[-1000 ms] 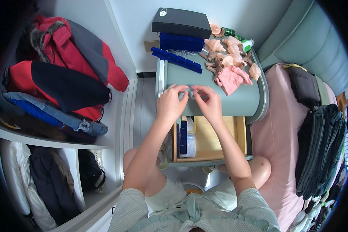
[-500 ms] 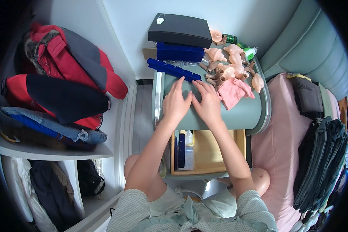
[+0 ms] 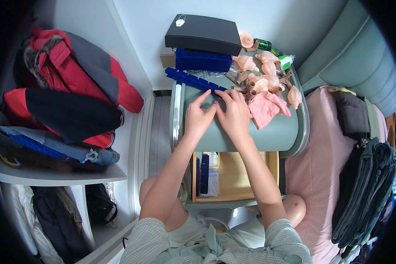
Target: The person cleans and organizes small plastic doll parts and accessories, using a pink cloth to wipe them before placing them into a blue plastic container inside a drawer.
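A long dark blue slotted strip lies slantwise over the far left of a grey-green bedside cabinet top. At the strip's near right end are the fingertips of both my hands. My left hand has its index finger stretched out and thumb apart. My right hand lies beside it, fingers lightly bent over the strip's edge, thumb apart. The two thumb tips almost meet. I see nothing lifted in either hand; the undersides of the fingers are hidden. A crumpled pink cloth lies right of my right hand.
Behind stand a blue block-like box and a black box. Several peach-coloured bulbous pieces and green bottles crowd the far right. Below, an open drawer juts toward my knees. Shelves of clothes stand left, a pink-covered bed right.
My right fingers have shifted slightly left and bent more over the strip's end, closer to my left index finger. The view has tilted a little; the strip stays in place.
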